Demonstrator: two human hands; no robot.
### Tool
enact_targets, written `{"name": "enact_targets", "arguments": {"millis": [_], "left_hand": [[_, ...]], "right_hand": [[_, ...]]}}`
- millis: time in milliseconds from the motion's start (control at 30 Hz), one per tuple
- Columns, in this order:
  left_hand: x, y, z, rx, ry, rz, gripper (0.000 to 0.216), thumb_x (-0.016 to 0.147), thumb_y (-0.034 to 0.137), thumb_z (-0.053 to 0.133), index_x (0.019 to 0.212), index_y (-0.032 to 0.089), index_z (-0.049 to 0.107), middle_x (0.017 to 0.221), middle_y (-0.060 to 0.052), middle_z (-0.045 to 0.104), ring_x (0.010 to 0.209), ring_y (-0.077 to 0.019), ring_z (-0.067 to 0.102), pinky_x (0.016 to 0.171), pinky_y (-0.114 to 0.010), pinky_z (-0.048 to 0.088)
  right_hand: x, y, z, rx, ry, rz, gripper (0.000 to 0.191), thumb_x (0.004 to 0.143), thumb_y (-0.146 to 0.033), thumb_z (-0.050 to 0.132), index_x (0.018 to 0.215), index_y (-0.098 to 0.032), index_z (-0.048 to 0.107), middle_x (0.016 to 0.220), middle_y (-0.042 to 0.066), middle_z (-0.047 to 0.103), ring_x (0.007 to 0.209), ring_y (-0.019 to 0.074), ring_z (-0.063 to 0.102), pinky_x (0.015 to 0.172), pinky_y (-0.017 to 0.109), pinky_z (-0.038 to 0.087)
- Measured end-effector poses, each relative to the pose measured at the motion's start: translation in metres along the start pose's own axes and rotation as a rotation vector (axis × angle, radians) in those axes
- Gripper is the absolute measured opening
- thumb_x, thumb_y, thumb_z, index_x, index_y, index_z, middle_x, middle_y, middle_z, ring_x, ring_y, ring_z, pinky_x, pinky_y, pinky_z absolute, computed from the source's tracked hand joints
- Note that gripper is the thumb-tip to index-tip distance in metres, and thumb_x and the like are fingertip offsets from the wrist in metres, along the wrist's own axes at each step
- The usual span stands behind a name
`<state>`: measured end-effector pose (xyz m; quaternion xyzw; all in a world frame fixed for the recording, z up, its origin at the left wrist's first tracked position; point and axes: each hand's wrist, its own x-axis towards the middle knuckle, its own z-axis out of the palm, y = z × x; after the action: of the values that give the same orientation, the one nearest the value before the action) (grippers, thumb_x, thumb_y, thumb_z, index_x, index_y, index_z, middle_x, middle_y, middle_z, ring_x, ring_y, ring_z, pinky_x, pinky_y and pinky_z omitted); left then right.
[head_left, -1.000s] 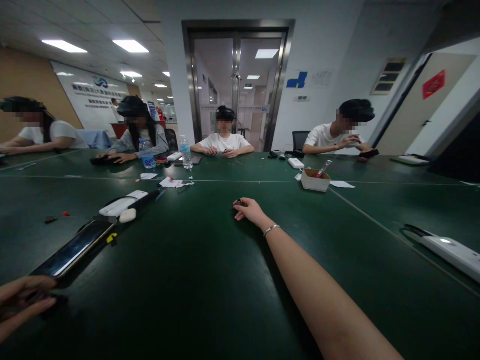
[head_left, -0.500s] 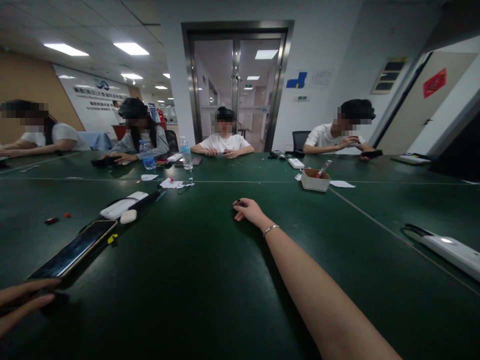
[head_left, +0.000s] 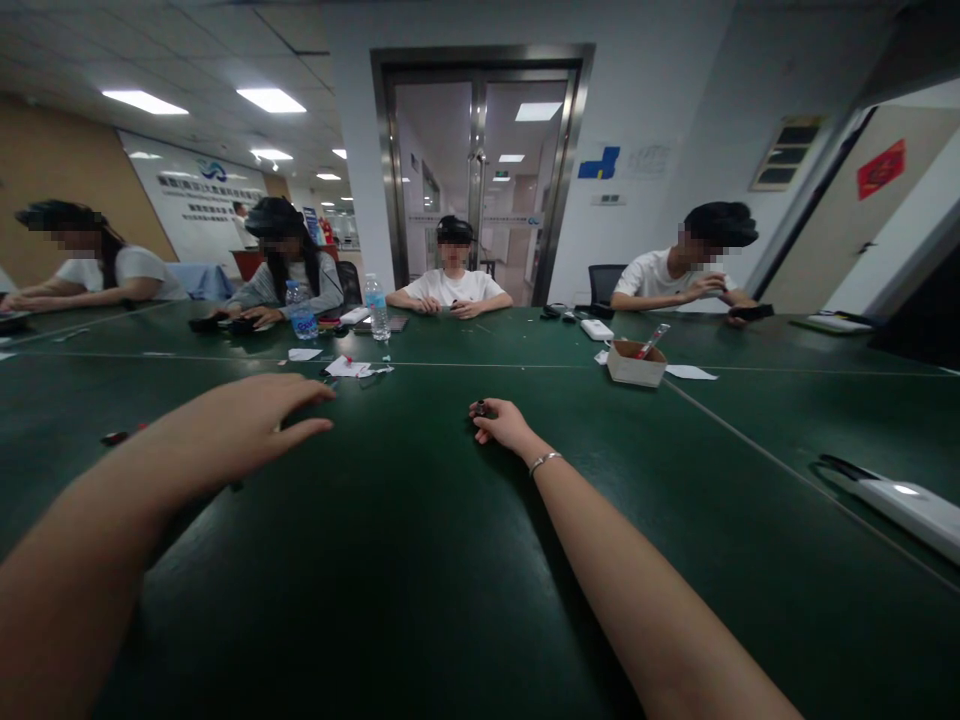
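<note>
My right hand (head_left: pixel 504 424) rests on the dark green table (head_left: pixel 360 600), its fingers closed around a small dark cylinder (head_left: pixel 481 408) with a shiny end. Only the tip of that piece shows, so I cannot tell its kind. To the left, my left hand (head_left: pixel 274 415) reaches forward above the table, thumb and fingers apart, with nothing visible between them. My left hand and forearm hide the phone and the white device on that side. Past its fingertips lies a crumpled white paper (head_left: pixel 348 368) with a small red bit on it.
A small open cardboard box (head_left: pixel 636 366) holding a clear-and-red stick stands at the right. Two water bottles (head_left: pixel 377 310) stand left of centre. A white device with a black strap (head_left: pixel 900 500) lies at the right edge. Several people in headsets sit around the table.
My left hand has come up from the lower left, moving forward and right over the phone, away from the dark thing near its fingers. My right hand stays almost in place.
</note>
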<state>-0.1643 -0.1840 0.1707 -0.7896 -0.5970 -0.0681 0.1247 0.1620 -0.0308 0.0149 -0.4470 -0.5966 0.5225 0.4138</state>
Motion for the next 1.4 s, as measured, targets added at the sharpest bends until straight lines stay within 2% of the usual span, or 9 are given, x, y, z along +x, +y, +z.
{"name": "enact_targets", "arguments": {"millis": [67,167,267,400,533,733,867,1133,1400], "left_hand": [[0.043,0.035,0.003,-0.090,-0.119,0.158,0.035,0.078,0.046,0.050,0.104,0.027,0.063,0.105,0.001,0.065,0.094,-0.0166,0.058,0.081,-0.028,0.043],[0.096,0.080,0.025,-0.208,-0.143,0.303,0.024,0.079,0.035,0.052,0.096,0.024,0.066,0.096,-0.002,0.066,0.087,-0.0173,0.060,0.076,-0.025,0.043],[0.133,0.110,0.062,-0.292,-0.102,0.333,0.025,0.078,0.029,0.054,0.100,0.022,0.064,0.097,-0.004,0.065,0.087,-0.0181,0.059,0.076,-0.025,0.043],[0.159,0.132,0.109,-0.466,0.005,0.285,0.034,0.078,0.031,0.055,0.111,0.021,0.060,0.106,-0.007,0.061,0.091,-0.0193,0.059,0.080,-0.028,0.045],[0.160,0.139,0.147,-0.724,0.059,0.230,0.021,0.081,0.030,0.052,0.096,0.022,0.064,0.098,-0.004,0.064,0.087,-0.0180,0.059,0.081,-0.029,0.046],[0.148,0.130,0.180,-1.125,0.103,0.041,0.018,0.082,0.026,0.050,0.097,0.019,0.059,0.089,-0.004,0.066,0.079,-0.0147,0.061,0.075,-0.026,0.048],[0.146,0.127,0.186,-1.095,0.036,0.001,0.021,0.083,0.035,0.050,0.092,0.018,0.059,0.087,-0.004,0.065,0.079,-0.0161,0.060,0.072,-0.027,0.047],[0.151,0.124,0.188,-0.832,0.036,-0.032,0.040,0.084,0.049,0.040,0.075,0.017,0.063,0.083,-0.006,0.062,0.080,-0.0194,0.056,0.072,-0.029,0.040],[0.171,0.128,0.190,-0.927,-0.187,-0.205,0.051,0.082,0.057,0.035,0.067,0.017,0.063,0.061,-0.003,0.059,0.056,-0.0174,0.050,0.056,-0.028,0.032]], "right_hand": [[-0.001,-0.002,0.000,-0.013,0.000,0.018,0.018,0.080,0.002,0.058,0.093,-0.011,0.057,0.065,0.001,0.063,0.043,0.0091,0.061,0.038,0.014,0.050],[-0.004,-0.006,0.002,-0.056,0.014,0.053,0.020,0.082,0.002,0.056,0.099,-0.009,0.056,0.058,0.000,0.062,0.042,0.0094,0.060,0.039,0.014,0.049],[-0.005,-0.008,0.003,-0.103,0.033,0.068,0.021,0.083,0.002,0.056,0.101,-0.009,0.054,0.049,-0.002,0.059,0.039,0.0102,0.058,0.039,0.015,0.048],[-0.004,-0.008,0.003,-0.143,0.035,0.089,0.015,0.082,0.001,0.058,0.092,-0.010,0.054,0.046,-0.002,0.059,0.040,0.0111,0.059,0.041,0.015,0.048],[-0.003,-0.007,0.003,-0.207,0.039,0.066,0.015,0.082,-0.002,0.058,0.094,-0.011,0.056,0.044,-0.004,0.057,0.039,0.0115,0.059,0.037,0.014,0.046],[-0.004,-0.007,0.006,-0.203,0.045,-0.039,0.011,0.079,-0.008,0.064,0.088,-0.012,0.059,0.052,-0.004,0.058,0.034,0.0083,0.055,0.031,0.012,0.042],[-0.004,-0.006,0.004,-0.102,0.058,-0.021,0.015,0.076,-0.003,0.065,0.087,-0.011,0.060,0.064,0.000,0.063,0.038,0.0072,0.057,0.034,0.013,0.046],[-0.001,-0.005,-0.009,0.230,-0.032,0.070,0.016,0.088,-0.003,0.049,0.098,-0.009,0.060,0.081,0.008,0.065,0.056,0.0118,0.067,0.056,0.020,0.058],[0.000,0.000,-0.013,0.364,0.050,0.028,0.021,0.082,0.003,0.055,0.099,-0.009,0.060,0.089,0.008,0.063,0.059,0.0119,0.067,0.065,0.024,0.060]]}}
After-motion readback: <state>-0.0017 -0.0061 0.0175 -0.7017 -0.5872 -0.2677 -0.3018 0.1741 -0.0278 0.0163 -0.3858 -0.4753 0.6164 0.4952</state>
